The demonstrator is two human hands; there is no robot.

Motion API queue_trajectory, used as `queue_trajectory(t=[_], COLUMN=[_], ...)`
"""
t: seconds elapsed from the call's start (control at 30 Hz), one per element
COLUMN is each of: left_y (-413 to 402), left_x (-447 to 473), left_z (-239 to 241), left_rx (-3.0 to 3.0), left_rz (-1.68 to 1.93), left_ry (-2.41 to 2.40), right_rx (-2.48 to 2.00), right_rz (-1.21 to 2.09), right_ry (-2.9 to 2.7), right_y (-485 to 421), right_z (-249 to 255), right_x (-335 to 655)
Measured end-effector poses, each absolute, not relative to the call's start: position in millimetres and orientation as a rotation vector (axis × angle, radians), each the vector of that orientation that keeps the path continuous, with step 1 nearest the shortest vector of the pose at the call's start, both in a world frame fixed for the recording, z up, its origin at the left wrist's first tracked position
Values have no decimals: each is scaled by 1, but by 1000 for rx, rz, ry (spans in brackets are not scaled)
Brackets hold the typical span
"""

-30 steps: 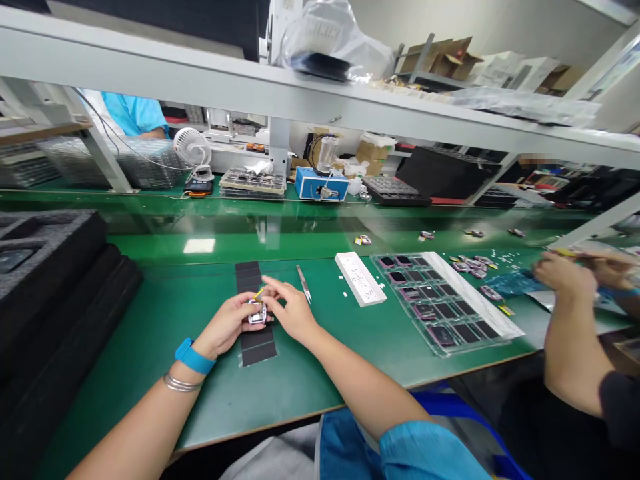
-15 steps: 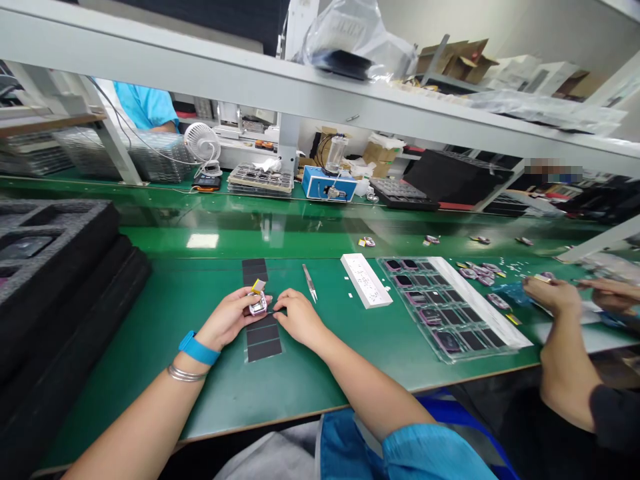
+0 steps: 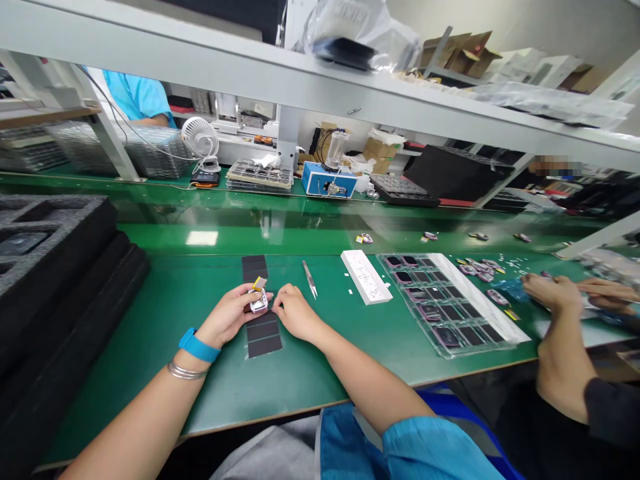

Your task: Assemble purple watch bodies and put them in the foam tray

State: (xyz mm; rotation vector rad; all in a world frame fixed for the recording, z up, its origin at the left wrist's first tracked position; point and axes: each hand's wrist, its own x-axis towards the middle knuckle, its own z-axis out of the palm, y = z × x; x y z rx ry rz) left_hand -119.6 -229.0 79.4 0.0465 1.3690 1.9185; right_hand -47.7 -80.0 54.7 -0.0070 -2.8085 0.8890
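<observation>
My left hand (image 3: 234,311) grips a small pale watch-like casing (image 3: 259,304), from which a silver battery with a yellow end (image 3: 259,284) sticks up. Close on its right, my right hand (image 3: 297,313) is closed in a pinch; anything between its fingertips is too small to make out. Under both hands lies a clear sheet of black rectangular pads (image 3: 264,338), partly covered by them. To the right of my right hand rest metal tweezers (image 3: 310,279), and past these a white block with small marks on top (image 3: 367,279).
A clear tray (image 3: 440,303) of dark screens and purple frames lies to the right. Beyond it a co-worker's hands (image 3: 553,293) handle parts near a pile of casings (image 3: 480,269). Black foam trays (image 3: 55,287) are stacked at left. A shelf beam (image 3: 320,93) crosses above.
My right fingertips have shifted slightly and are drawn closer together beside the casing. My left hand keeps its hold on the casing. The view has moved slightly.
</observation>
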Motion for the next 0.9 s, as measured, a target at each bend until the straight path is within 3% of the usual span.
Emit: queue_trajectory(t=[0.23, 0.57, 0.9], left_y=[-228, -227, -225], left_x=[-121, -113, -112], left_z=[76, 81, 81], left_rx=[82, 171, 226], left_rz=[1913, 1879, 1792], left_ry=[1399, 1539, 1578], right_rx=[204, 68, 263], right_rz=[866, 1761, 1666], right_ry=[-2782, -2145, -2337], right_y=[-76, -76, -76], right_z=[82, 77, 76], right_x=[-34, -43, -43])
